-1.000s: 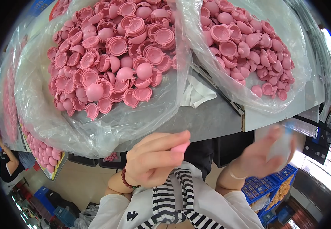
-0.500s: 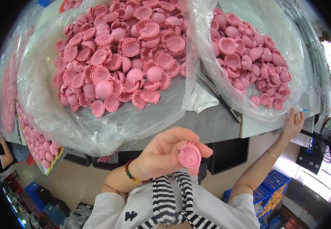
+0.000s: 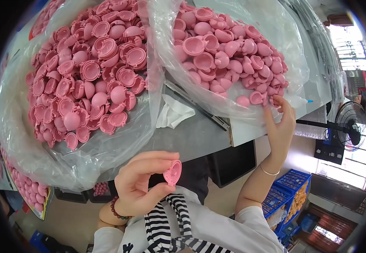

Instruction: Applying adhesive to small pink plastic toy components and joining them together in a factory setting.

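My left hand (image 3: 143, 181) is close to my chest, pinching a pink plastic half-shell (image 3: 173, 172) between thumb and fingers. My right hand (image 3: 281, 122) stretches up to the near edge of the right clear bag (image 3: 233, 50) of pink half-shells, fingertips touching the shells at its rim; whether it grips one cannot be told. A second, larger clear bag (image 3: 86, 84) of pink shell halves lies to the left on the grey table (image 3: 191, 139).
A white cloth (image 3: 172, 111) lies between the two bags. More bagged pink parts (image 3: 27, 189) sit at the lower left. A standing fan (image 3: 352, 126) and blue crates (image 3: 290, 198) are to the right, below the table edge.
My right hand rose from beside my body to the right bag's edge. My left hand keeps the pink half-shell and has turned it edge-on.
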`<state>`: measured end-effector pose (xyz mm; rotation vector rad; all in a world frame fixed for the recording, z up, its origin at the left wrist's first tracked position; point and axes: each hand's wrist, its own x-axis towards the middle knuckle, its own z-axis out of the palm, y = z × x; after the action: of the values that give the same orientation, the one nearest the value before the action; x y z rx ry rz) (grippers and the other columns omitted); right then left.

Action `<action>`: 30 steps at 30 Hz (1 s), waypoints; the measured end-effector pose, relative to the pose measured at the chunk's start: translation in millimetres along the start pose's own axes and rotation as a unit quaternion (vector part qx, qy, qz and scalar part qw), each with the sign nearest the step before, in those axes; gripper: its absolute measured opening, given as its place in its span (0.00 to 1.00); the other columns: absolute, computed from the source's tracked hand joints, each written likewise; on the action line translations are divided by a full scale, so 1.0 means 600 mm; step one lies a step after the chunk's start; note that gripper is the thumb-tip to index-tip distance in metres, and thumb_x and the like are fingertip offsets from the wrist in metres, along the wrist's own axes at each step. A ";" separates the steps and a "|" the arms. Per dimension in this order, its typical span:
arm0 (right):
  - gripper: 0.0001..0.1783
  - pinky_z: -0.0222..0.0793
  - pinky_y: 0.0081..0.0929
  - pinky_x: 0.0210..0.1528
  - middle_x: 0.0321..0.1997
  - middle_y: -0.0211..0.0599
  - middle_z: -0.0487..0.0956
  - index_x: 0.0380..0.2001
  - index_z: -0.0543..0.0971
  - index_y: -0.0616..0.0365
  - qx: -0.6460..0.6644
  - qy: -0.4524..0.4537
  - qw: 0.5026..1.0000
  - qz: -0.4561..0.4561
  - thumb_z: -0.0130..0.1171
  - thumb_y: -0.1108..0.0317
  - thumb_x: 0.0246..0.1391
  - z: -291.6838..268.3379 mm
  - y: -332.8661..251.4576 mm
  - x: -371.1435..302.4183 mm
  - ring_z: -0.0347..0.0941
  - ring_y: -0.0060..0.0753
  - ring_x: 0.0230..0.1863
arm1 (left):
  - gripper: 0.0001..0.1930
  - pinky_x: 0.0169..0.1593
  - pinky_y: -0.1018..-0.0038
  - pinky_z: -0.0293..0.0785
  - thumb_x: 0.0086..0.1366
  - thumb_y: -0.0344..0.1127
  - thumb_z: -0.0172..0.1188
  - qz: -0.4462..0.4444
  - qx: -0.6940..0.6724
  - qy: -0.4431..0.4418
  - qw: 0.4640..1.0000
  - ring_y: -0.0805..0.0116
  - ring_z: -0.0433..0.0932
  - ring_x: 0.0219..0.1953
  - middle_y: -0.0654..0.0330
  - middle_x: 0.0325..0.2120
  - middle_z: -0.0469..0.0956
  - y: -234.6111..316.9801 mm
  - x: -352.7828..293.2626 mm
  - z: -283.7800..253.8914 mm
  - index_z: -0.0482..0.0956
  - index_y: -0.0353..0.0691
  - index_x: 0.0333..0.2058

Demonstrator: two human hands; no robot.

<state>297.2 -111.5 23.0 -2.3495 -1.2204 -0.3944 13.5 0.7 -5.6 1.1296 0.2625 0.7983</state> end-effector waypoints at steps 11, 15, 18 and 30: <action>0.13 0.63 0.28 0.31 0.28 0.34 0.69 0.31 0.75 0.56 0.314 -0.266 0.896 -0.166 0.60 0.74 0.36 0.009 -0.176 -0.066 0.65 0.36 0.29 | 0.21 0.49 0.70 0.68 0.49 0.18 0.58 -0.028 -0.095 0.000 0.995 0.59 0.70 0.46 0.41 0.44 0.66 0.002 -0.002 -0.014 0.65 0.26 0.44; 0.18 0.65 0.27 0.31 0.31 0.34 0.69 0.35 0.74 0.58 0.247 -0.207 0.926 -0.196 0.62 0.71 0.35 0.047 -0.201 -0.069 0.66 0.34 0.30 | 0.21 0.50 0.70 0.67 0.50 0.18 0.57 -0.039 -0.121 -0.004 0.992 0.59 0.69 0.48 0.41 0.45 0.65 0.007 -0.007 -0.018 0.64 0.26 0.44; 0.21 0.66 0.26 0.31 0.33 0.36 0.70 0.37 0.73 0.60 0.242 -0.214 0.930 -0.178 0.62 0.74 0.33 0.028 -0.194 -0.056 0.67 0.36 0.30 | 0.21 0.50 0.70 0.67 0.50 0.18 0.57 -0.034 -0.113 0.015 0.993 0.59 0.69 0.48 0.41 0.45 0.65 0.008 -0.011 -0.024 0.64 0.26 0.44; 0.19 0.69 0.20 0.31 0.35 0.41 0.75 0.33 0.76 0.64 0.476 -0.150 0.845 -0.194 0.65 0.78 0.30 0.032 -0.211 -0.078 0.72 0.31 0.30 | 0.19 0.38 0.78 0.73 0.46 0.20 0.62 0.002 0.141 -0.001 0.990 0.68 0.76 0.36 0.49 0.40 0.73 0.005 -0.001 -0.010 0.73 0.31 0.40</action>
<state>167.1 -70.5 19.4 -1.3190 -1.5515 0.4177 8.2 5.2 -5.6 1.3971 0.3808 0.7808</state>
